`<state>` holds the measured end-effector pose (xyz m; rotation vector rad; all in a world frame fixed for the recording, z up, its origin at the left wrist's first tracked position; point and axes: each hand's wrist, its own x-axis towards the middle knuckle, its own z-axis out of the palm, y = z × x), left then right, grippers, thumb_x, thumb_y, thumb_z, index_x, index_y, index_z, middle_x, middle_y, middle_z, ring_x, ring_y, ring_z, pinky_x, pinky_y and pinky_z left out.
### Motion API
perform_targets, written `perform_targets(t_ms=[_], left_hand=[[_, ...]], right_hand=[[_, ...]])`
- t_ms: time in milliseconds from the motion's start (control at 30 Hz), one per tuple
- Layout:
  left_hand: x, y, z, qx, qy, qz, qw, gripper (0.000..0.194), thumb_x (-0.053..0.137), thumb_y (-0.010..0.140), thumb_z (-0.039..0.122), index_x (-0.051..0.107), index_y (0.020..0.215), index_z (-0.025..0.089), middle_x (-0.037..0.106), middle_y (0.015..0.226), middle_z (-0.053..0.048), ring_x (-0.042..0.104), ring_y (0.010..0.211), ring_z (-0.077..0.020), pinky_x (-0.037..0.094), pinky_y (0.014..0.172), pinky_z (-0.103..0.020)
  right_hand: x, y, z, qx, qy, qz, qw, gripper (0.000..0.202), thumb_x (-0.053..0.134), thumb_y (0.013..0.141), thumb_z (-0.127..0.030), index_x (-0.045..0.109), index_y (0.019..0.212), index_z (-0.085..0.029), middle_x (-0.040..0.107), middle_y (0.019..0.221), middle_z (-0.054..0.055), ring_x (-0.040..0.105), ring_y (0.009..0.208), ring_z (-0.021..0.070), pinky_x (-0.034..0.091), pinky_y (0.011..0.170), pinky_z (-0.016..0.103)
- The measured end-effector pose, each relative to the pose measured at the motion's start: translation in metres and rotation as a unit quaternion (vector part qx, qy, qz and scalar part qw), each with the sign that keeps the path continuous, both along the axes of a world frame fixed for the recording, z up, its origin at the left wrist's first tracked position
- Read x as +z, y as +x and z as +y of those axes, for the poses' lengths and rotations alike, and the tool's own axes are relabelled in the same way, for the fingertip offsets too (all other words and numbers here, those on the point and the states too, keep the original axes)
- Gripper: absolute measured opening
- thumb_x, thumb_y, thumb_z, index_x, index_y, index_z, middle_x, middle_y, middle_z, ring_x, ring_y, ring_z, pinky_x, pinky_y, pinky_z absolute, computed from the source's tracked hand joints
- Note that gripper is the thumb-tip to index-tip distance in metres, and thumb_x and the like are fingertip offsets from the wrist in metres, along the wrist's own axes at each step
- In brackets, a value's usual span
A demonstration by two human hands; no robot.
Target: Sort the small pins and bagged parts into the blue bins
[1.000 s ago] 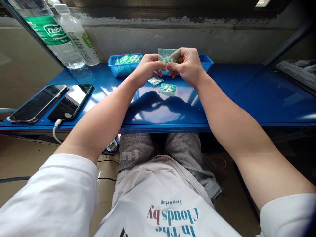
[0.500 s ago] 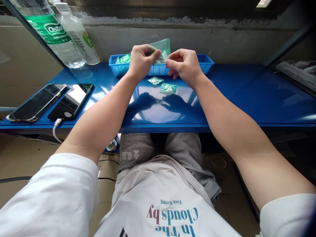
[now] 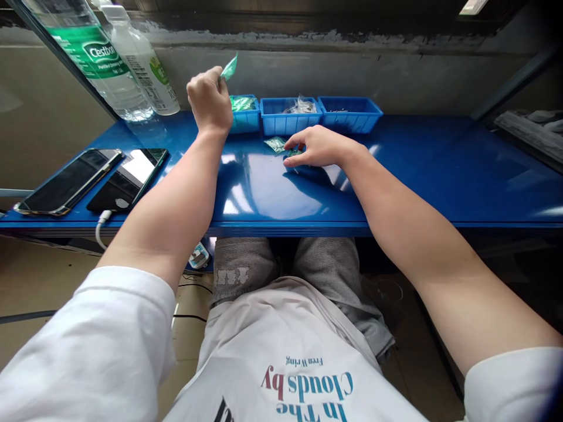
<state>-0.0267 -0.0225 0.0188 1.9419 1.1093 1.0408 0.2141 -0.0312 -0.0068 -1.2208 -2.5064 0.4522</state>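
1. Head view: treat the green packet (image 3: 229, 68) as probably light, limp and slippery; best pinched by an edge.
2. Looks thin, translucent, glossy; held aloft, clamped in the left hand (image 3: 210, 99) near a blue bin (image 3: 245, 122).
3. See a second packet (image 3: 294, 153) on the blue table (image 3: 417, 176), between spread thumb and fingers of the right hand (image 3: 319, 146); cannot tell whether touched.

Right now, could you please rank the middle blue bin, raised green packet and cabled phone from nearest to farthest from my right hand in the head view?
1. Middle blue bin, behind the right hand.
2. Green packet, in the left hand.
3. Cabled phone, left side.
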Motion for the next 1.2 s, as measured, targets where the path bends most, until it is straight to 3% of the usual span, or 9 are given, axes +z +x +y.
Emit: perform_targets(t_ms=[167,233,300,400,600,700,833,1033,1200], left_hand=[[-0.015,0.001,0.004,0.017,0.038,0.038,0.998,0.039,0.067,0.088,0.065,0.054,0.08,0.029,0.059,0.071,0.002,0.039,0.109,-0.0186,0.029,0.09,-0.03],[-0.02,-0.009,0.019,0.136,0.081,0.019,0.987,0.037,0.069,0.085,0.061,0.05,0.077,0.03,0.06,0.076,0.001,0.037,0.108,-0.0202,0.027,0.093,-0.031],[-0.024,-0.018,0.034,0.296,0.106,0.021,0.949,0.035,0.072,0.08,0.053,0.044,0.073,0.032,0.062,0.084,-0.001,0.037,0.102,-0.0226,0.026,0.095,-0.034],[-0.029,-0.024,0.047,0.375,0.128,0.047,0.917,0.026,0.068,0.08,0.041,0.044,0.073,0.034,0.064,0.093,-0.004,0.038,0.098,-0.0255,0.026,0.095,-0.037],[-0.037,-0.021,0.054,0.376,0.15,0.09,0.91,0.031,0.067,0.072,0.032,0.04,0.058,0.034,0.058,0.076,-0.004,0.029,0.083,-0.0246,0.032,0.092,-0.04],[-0.039,-0.019,0.058,0.392,0.159,0.106,0.9,0.041,0.066,0.071,0.034,0.031,0.05,0.034,0.041,0.061,-0.002,0.021,0.075,-0.0232,0.033,0.084,-0.04],[-0.04,-0.016,0.059,0.394,0.166,0.138,0.894,0.049,0.065,0.076,0.035,0.024,0.05,0.033,0.025,0.061,0.0,0.015,0.075,-0.0225,0.033,0.086,-0.04],[-0.036,-0.015,0.057,0.373,0.139,0.108,0.911,0.048,0.07,0.075,0.021,0.027,0.058,0.035,0.04,0.074,-0.003,0.023,0.085,-0.0253,0.029,0.097,-0.043],[-0.03,-0.012,0.05,0.366,0.123,0.084,0.919,0.052,0.071,0.073,0.013,0.025,0.065,0.036,0.044,0.083,-0.006,0.027,0.098,-0.0289,0.028,0.101,-0.044]], right_hand=[[-0.002,0.0,0.004,0.0,0.003,-0.013,1.0,0.044,0.09,0.075,-0.043,0.083,0.115,-0.025,0.078,0.114,0.005,0.07,0.111,0.0304,0.058,0.097,0.039],[-0.001,0.0,0.003,0.004,0.012,-0.015,1.0,0.047,0.09,0.075,-0.044,0.082,0.118,-0.025,0.077,0.116,0.005,0.07,0.11,0.0307,0.059,0.096,0.04],[0.002,0.0,0.001,-0.005,0.011,-0.03,0.999,0.052,0.09,0.075,-0.046,0.081,0.122,-0.025,0.077,0.12,0.006,0.071,0.111,0.0315,0.06,0.095,0.04],[0.008,-0.002,-0.005,-0.039,-0.011,-0.066,0.997,0.057,0.089,0.077,-0.048,0.078,0.128,-0.025,0.075,0.127,0.007,0.07,0.114,0.0329,0.061,0.095,0.04],[0.014,-0.001,-0.011,-0.041,-0.024,-0.069,0.996,0.05,0.089,0.078,-0.043,0.079,0.125,-0.026,0.076,0.125,0.007,0.071,0.113,0.0335,0.062,0.089,0.041],[0.016,0.0,-0.012,-0.03,-0.019,-0.058,0.998,0.038,0.088,0.078,-0.039,0.083,0.113,-0.026,0.078,0.116,0.007,0.072,0.109,0.0328,0.062,0.088,0.04],[0.019,0.0,-0.016,-0.036,-0.011,-0.03,0.999,0.02,0.083,0.083,-0.041,0.084,0.095,-0.024,0.079,0.099,0.007,0.074,0.101,0.0315,0.061,0.085,0.04],[0.018,0.001,-0.013,-0.072,0.048,0.036,0.996,0.018,0.068,0.095,-0.035,0.077,0.084,-0.024,0.077,0.09,0.008,0.073,0.095,0.0303,0.059,0.087,0.044],[0.008,0.01,0.005,-0.068,0.042,0.047,0.996,0.016,0.084,0.082,-0.036,0.073,0.078,-0.026,0.076,0.086,0.008,0.072,0.091,0.0315,0.062,0.081,0.046]])
